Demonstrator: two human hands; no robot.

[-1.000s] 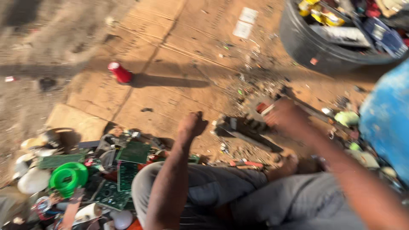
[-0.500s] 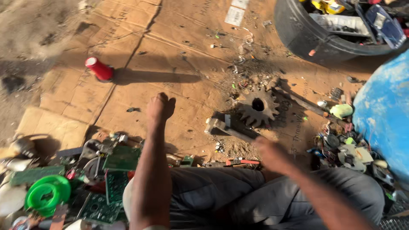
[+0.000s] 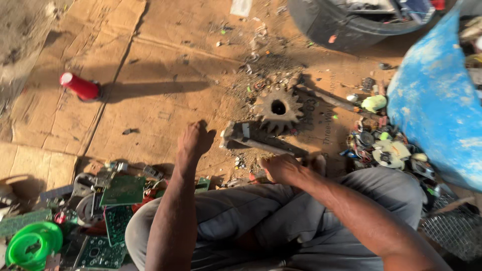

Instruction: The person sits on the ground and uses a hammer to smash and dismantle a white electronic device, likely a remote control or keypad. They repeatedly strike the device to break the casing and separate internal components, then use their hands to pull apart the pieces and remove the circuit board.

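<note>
Dark metal hammer with a long handle (image 3: 263,143): it lies flat on the worn brown cardboard sheet (image 3: 150,85) in front of my knees, its head just beside a rusty toothed steel gear wheel (image 3: 277,108).

From largest to smallest: the cardboard covers most of the ground. A big blue plastic drum (image 3: 437,105) stands at the right and a black round tub (image 3: 341,25) of scrap at the top. Green printed circuit boards (image 3: 123,190) and a bright green plastic reel (image 3: 32,246) are heaped at lower left. A red cylindrical can (image 3: 80,87) lies well apart at upper left.

My left hand (image 3: 196,140) stretches forward, empty, fingers loosely extended, near the hammer's head but not touching it. My right hand (image 3: 282,168) is curled in a loose fist near the handle's end. I cannot tell whether it grips anything.

I judge the work to be at the reaching stage, with nothing yet lifted. The next move, I think, calls for a firm hold on the handle and a steady aim.

Against half a second ago, the left hand sits closer to the hammer's head, and the right hand has come up toward the handle. The gear and hammer lie as they did.
</note>
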